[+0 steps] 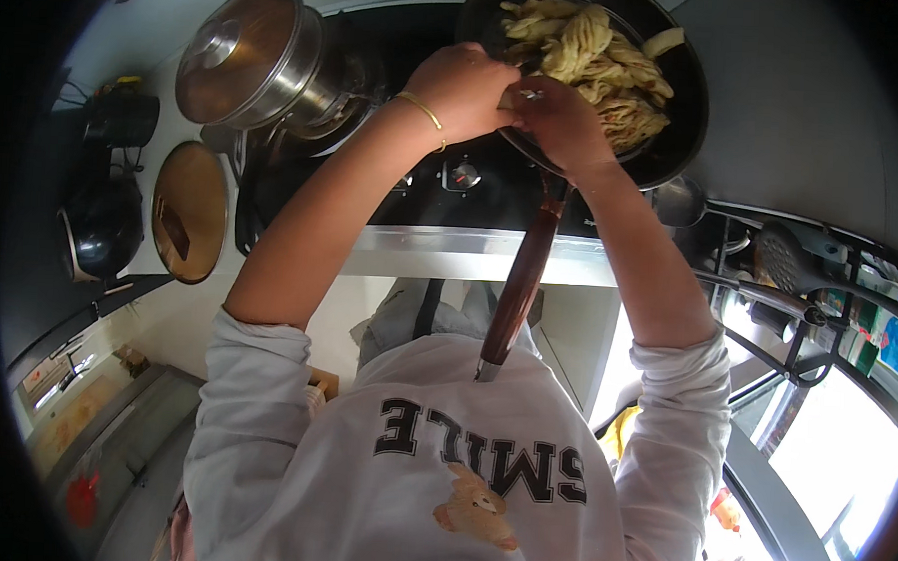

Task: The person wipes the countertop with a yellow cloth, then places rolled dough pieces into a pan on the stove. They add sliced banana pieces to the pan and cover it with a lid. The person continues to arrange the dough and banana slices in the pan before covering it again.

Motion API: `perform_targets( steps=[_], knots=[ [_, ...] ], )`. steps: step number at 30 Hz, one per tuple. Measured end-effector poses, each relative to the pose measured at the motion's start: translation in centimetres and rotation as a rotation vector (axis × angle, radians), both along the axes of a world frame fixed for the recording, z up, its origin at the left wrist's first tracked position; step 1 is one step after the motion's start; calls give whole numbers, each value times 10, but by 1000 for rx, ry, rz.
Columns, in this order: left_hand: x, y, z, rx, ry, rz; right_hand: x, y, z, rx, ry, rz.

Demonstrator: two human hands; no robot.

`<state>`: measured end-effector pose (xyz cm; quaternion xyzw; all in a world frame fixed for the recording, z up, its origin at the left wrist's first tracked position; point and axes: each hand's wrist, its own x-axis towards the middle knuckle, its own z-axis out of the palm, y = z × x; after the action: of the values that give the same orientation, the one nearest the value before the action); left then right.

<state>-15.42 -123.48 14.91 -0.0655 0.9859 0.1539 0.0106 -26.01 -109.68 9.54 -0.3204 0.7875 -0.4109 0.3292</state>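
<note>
My left hand (467, 92) and my right hand (562, 121) meet over the near left rim of a dark frying pan (684, 133). Their bent fingers pinch together around a small pale piece of flatbread (506, 100), mostly hidden by the fingers. Light flecks stick to the back of my right hand. Browned, layered flatbread pieces (612, 64) lie heaped in the pan, beside and beyond my right hand. One separate strip (663, 42) rests near the pan's far right wall. The pan's brown handle (523, 283) points towards my body, past the stove's front edge.
Left on the black gas stove (429, 206) stands a lidded steel pot (278, 74). A round glass lid (189, 212) and a black pan (102, 227) are further left. To the right, a rack (795, 359) holds a slotted spatula (780, 251); a ladle (678, 201) lies near the pan.
</note>
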Motion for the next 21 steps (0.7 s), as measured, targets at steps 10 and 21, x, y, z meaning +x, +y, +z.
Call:
perform_targets(
  steps=[10, 21],
  knots=[
    [-6, 6, -5, -1, 9, -3, -84, 46, 36, 49, 668, 8],
    [-6, 13, -13, -18, 40, 26, -168, 33, -3, 646, 1018, 200]
  ],
)
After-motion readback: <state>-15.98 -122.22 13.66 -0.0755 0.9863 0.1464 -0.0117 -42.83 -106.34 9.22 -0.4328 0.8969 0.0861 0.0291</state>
